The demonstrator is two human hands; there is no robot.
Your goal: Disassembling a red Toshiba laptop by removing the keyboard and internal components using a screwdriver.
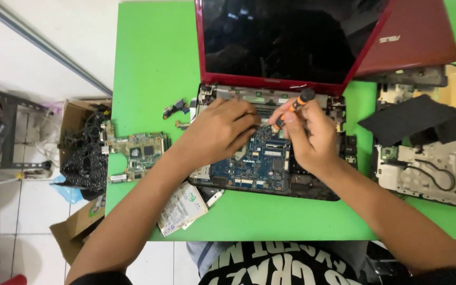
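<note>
The right hand (310,134) pinches an orange screwdriver (293,108) at 12 o'clock on the blue board (257,163) of the already opened red laptop (291,42), while the left hand (220,132) presses flat beside it.

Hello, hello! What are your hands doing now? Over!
Right hand holds screwdriver, tip down on blue board. Left hand rests on board. Nothing in the way. Over.

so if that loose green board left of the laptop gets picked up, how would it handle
The green board looks thin and flat, so probably stiff and light. Its exposed chips suggest it is fragile, best held by the edges. It overhangs the table edge, so a push might tip it off.
</note>
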